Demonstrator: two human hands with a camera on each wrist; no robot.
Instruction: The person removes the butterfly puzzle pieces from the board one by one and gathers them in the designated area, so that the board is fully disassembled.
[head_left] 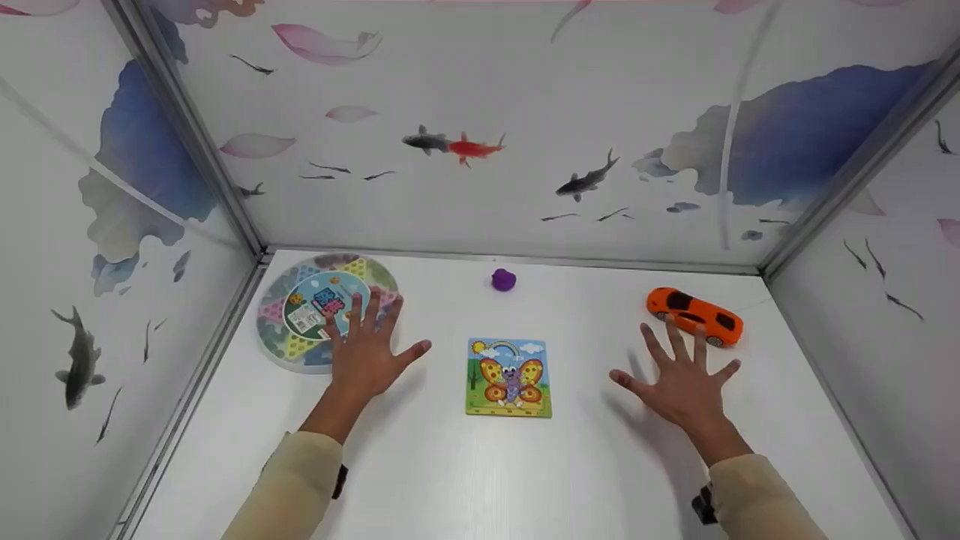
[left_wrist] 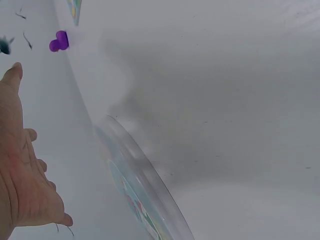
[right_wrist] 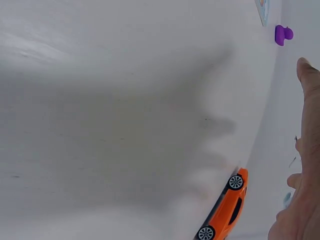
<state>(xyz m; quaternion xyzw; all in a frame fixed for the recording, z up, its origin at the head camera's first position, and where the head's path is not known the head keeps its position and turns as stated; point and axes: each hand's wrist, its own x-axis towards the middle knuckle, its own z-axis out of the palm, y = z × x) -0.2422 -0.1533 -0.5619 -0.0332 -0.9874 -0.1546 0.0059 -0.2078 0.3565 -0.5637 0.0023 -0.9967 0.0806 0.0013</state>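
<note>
My left hand [head_left: 366, 358] hovers with spread fingers over the table, its fingertips overlapping a round, patterned board-game disc [head_left: 274, 330] in the head view. In the left wrist view a gap shows between that hand and the disc's rim. The right hand [head_left: 684, 386], fingers also spread, is held above the table just in front of an orange toy car [head_left: 696, 315]. Neither hand holds anything. Between them lies a square butterfly picture puzzle [head_left: 508, 377]. Farther back sits a small purple toy duck [head_left: 503, 280], seen sideways in the right wrist view.
The white table [head_left: 480, 480] is enclosed by a back wall [head_left: 480, 217] and side walls printed with fish, petals and blue shapes. Grey metal strips [head_left: 517, 262] run along the wall edges. Dark wrist bands [head_left: 705, 504] show at the sleeves.
</note>
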